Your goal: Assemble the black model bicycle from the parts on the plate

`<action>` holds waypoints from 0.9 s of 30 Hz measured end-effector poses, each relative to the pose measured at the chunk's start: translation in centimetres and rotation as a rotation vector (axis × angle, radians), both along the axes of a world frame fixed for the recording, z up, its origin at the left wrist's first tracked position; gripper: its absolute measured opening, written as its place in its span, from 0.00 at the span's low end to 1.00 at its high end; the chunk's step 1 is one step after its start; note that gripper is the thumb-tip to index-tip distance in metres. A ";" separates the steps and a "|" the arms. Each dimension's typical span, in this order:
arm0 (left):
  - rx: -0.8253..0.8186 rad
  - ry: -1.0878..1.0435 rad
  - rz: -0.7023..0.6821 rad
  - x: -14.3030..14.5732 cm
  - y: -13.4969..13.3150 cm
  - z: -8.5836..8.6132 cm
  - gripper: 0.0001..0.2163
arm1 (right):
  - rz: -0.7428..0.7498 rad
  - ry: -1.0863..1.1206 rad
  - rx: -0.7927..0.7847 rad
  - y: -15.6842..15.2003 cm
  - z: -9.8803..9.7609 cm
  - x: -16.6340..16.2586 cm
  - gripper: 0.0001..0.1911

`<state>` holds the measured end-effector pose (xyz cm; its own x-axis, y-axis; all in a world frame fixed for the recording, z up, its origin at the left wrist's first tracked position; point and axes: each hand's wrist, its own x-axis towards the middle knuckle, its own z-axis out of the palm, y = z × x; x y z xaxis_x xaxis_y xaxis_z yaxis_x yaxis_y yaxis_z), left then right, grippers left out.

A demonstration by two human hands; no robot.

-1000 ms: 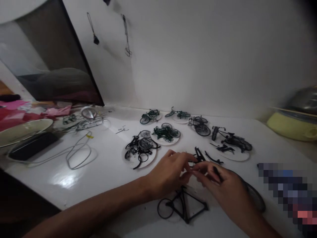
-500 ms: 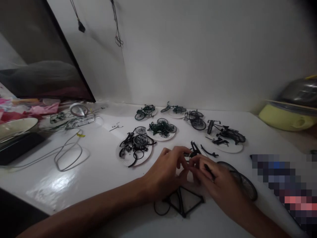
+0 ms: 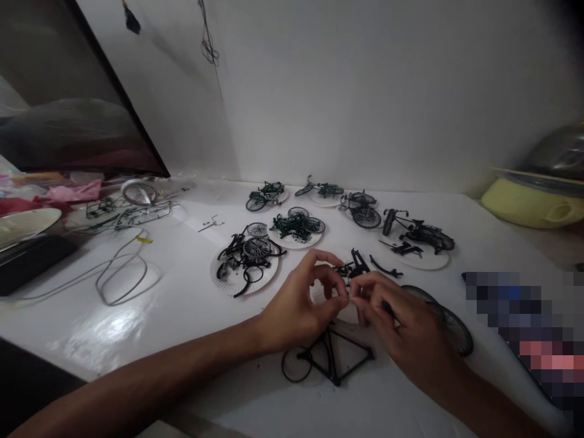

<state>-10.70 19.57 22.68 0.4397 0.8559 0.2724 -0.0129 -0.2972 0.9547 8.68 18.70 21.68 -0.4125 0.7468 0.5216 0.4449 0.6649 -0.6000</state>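
Observation:
Above the white table, my left hand point(image 3: 306, 307) and my right hand point(image 3: 404, 313) meet at their fingertips. Thumb and index finger of the left hand are pinched together; anything between them is too small to make out. My right fingers are also pinched, and a short black rod point(image 3: 387, 309) shows within that hand. Just below them lies a black miniature bicycle frame point(image 3: 336, 381) with a thin black ring point(image 3: 283, 367) at its left. Beyond the fingertips are small black bicycle parts point(image 3: 359, 261), partly covered. Beside the right wrist rest black spoked wheels point(image 3: 457, 331), partly hidden.
Several paper plates, such as one at left point(image 3: 218, 280), carry model bicycle parts. A curved black mudguard point(image 3: 385, 266) lies nearby. A grey cable point(image 3: 98, 286) and a roll of tape point(image 3: 139, 192) are on the left; a yellow pot point(image 3: 524, 204) stands right.
The view has tilted down slightly. My left fingers have opened into a rounder arch, with thumb and index tips still meeting the right fingertips. The bicycle frame shows more fully.

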 end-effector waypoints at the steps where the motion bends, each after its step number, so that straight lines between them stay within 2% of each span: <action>1: -0.011 -0.010 -0.004 0.0 0.0 0.1 0.18 | 0.010 -0.017 0.020 0.0 0.0 0.0 0.15; 6: 0.049 0.025 -0.009 -0.1 -0.1 0.1 0.17 | 0.076 -0.039 0.037 0.1 0.0 0.4 0.15; 9: 0.130 0.131 -0.038 -0.6 0.1 0.3 0.18 | 0.078 -0.053 -0.002 0.0 0.2 0.7 0.15; 12: 0.359 0.437 -0.107 -2.0 0.7 1.4 0.16 | 0.066 -0.118 -0.037 -0.2 0.7 0.7 0.13; 15: 0.586 0.746 -0.160 -3.8 1.5 2.8 0.09 | 0.094 -0.249 -0.055 -0.5 1.2 0.6 0.10; 20: 0.572 0.857 -0.310 -5.5 1.8 3.8 0.10 | 0.162 -0.435 -0.083 -1.0 1.3 0.3 0.10; 23: 0.572 0.860 -0.407 -5.2 1.7 3.2 0.12 | 0.166 -0.493 -0.058 -1.2 0.8 0.2 0.12; 27: 0.597 0.834 -0.462 -4.3 1.8 2.0 0.07 | 0.183 -0.559 -0.030 -1.1 0.4 0.1 0.14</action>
